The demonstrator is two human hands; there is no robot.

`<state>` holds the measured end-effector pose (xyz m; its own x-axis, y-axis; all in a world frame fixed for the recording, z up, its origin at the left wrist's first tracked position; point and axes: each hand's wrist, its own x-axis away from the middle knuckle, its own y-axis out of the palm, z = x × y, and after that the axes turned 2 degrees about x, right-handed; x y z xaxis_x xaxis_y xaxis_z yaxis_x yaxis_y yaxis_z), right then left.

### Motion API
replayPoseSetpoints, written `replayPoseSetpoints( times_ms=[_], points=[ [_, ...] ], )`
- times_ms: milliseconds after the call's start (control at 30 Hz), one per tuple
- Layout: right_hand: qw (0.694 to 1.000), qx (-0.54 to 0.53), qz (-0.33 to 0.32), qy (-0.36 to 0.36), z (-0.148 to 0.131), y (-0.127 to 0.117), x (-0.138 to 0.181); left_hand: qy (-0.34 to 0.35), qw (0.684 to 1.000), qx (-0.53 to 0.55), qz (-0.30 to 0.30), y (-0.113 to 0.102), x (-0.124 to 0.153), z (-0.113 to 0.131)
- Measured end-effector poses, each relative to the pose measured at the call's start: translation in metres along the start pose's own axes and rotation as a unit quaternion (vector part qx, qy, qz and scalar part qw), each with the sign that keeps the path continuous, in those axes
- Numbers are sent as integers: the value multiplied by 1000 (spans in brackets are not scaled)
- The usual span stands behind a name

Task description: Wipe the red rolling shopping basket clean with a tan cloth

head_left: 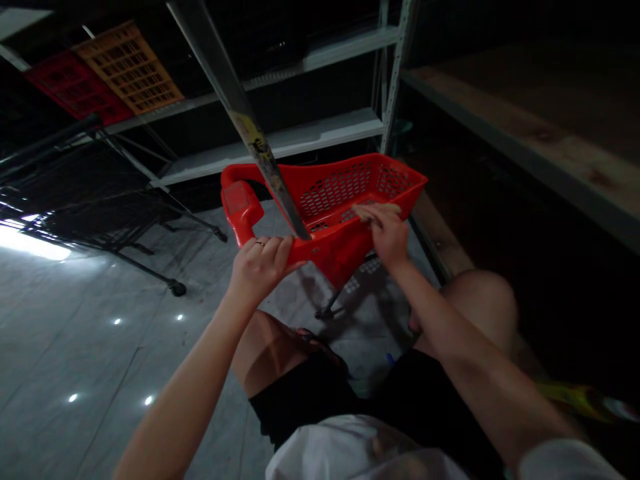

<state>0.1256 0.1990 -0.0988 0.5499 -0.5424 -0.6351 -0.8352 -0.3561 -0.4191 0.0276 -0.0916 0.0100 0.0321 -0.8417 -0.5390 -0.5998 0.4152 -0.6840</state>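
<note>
A red plastic shopping cart (pixel 343 257) with perforated basket walls stands before my knees. A grey metal pole (pixel 250 127) with a worn yellow sticker rises from its near rim. My left hand (pixel 261 267) is wrapped round the cart's rim at the handle end, left of the pole's foot. Over the near rim toward the narrow end, my right hand (pixel 391 237) presses a tan cloth (pixel 375 212) against the plastic. The fingers are partly hidden by the back of that hand.
Behind the cart stands a white metal shelf rack (pixel 340 133). A yellow crate (pixel 129 67) and a red crate (pixel 77 87) hang at the upper left, above a dark wheeled cart (pixel 135 250). A wooden ledge (pixel 545 137) runs along the right, and a yellow bottle (pixel 575 398) lies low there.
</note>
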Motion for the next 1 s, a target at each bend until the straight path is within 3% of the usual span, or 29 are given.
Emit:
replayPoseSetpoints(
  times_ms=[133, 200, 300, 433, 500, 567, 633, 800, 900, 1000],
  points=[
    [994, -102, 34, 17, -91, 25, 41, -45, 998, 1, -41, 0, -22, 26],
    [989, -140, 48, 15, -111, 27, 55, -72, 995, 16, -71, -2, -30, 35],
    [990, -136, 41, 7, -94, 22, 50, -93, 986, 95, -97, -10, -39, 34],
    [993, -93, 42, 59, -38, 16, 17, 8, 952, 280, -126, -13, -45, -1],
    [990, -93, 49, 93, -27, 17, 8, 43, 941, 311, -122, -5, -45, -21],
    [988, -102, 48, 105, -36, 20, 14, 29, 951, 293, -100, 6, -44, -32],
    [987, -109, 60, 98, -62, 24, 32, -4, 964, 256, -76, 16, -45, -32],
    [989, -96, 99, 46, -134, 27, 78, -66, 972, 217, -63, 25, -59, -5],
    [987, -87, 128, 41, -131, 23, 78, -93, 969, 220, -63, 25, -74, 13],
    [983, -73, 152, 74, -92, 15, 52, -108, 968, 221, -50, 23, -88, 32]
  ],
)
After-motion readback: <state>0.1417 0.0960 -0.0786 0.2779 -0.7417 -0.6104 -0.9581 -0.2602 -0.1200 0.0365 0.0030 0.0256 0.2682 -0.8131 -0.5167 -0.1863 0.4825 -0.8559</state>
